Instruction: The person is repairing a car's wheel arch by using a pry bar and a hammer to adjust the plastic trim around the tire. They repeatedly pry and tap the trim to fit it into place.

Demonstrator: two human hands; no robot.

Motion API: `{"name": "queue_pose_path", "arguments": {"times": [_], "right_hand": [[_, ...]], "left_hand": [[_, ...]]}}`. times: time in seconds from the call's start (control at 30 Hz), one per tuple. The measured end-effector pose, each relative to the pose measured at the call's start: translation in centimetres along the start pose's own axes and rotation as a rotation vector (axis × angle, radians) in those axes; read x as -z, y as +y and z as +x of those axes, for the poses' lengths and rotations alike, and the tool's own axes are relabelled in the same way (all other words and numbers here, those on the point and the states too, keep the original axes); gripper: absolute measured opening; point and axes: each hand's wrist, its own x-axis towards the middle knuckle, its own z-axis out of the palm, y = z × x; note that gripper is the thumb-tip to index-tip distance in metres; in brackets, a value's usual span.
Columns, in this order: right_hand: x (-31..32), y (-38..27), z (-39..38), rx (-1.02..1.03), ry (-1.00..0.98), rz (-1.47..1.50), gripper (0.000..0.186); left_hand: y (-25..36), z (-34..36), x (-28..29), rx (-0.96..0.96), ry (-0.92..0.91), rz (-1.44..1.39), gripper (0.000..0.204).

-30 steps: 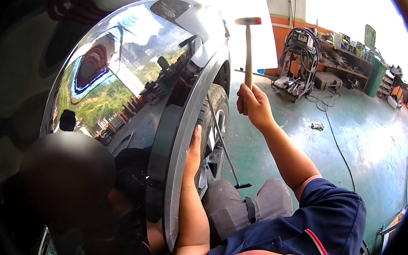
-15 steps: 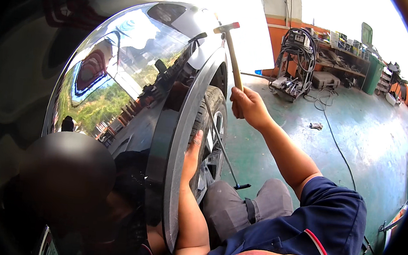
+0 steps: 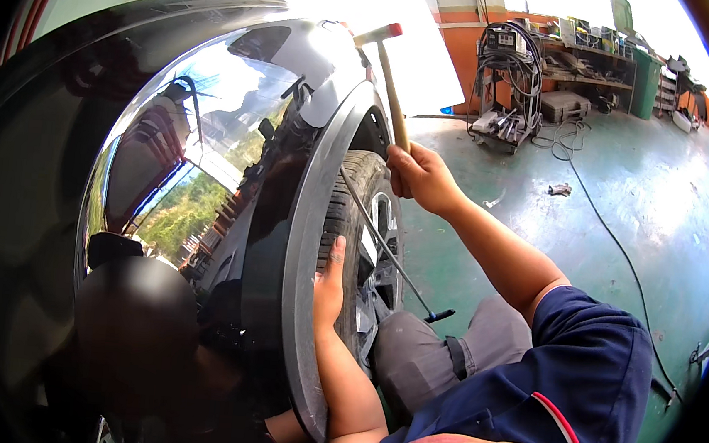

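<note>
My right hand (image 3: 420, 177) is closed around the wooden handle of a hammer (image 3: 394, 87), held upright beside the wheel arch, its head at the top with a red end. My left hand (image 3: 328, 294) reaches in between the black car's wheel arch trim (image 3: 310, 210) and the tyre (image 3: 346, 196). Its thumb points straight up; the other fingers are hidden behind the trim, so what they touch or hold cannot be seen. A thin metal rod (image 3: 378, 236) with a black crosspiece at its lower end slants across the wheel.
The glossy dark car fender (image 3: 184, 166) fills the left, full of reflections. Farther off stand a wheeled machine cart with coiled cables (image 3: 508, 84), a grey case (image 3: 565, 106) and loaded shelves (image 3: 596, 66). A cable (image 3: 600, 216) runs over the green floor near a small crumpled item (image 3: 559, 189).
The view has shifted a little. The hammer stays raised in my right hand, slightly lower and more to the left in the picture. My left hand remains inside the wheel arch.
</note>
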Motion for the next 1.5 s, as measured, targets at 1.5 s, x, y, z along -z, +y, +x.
{"name": "queue_pose_path", "arguments": {"times": [1.5], "right_hand": [[1.8, 0.7, 2.6, -0.043, -0.021, -0.081, 0.038]], "left_hand": [[-1.1, -0.3, -0.3, -0.089, 0.021, 0.032, 0.033]]}}
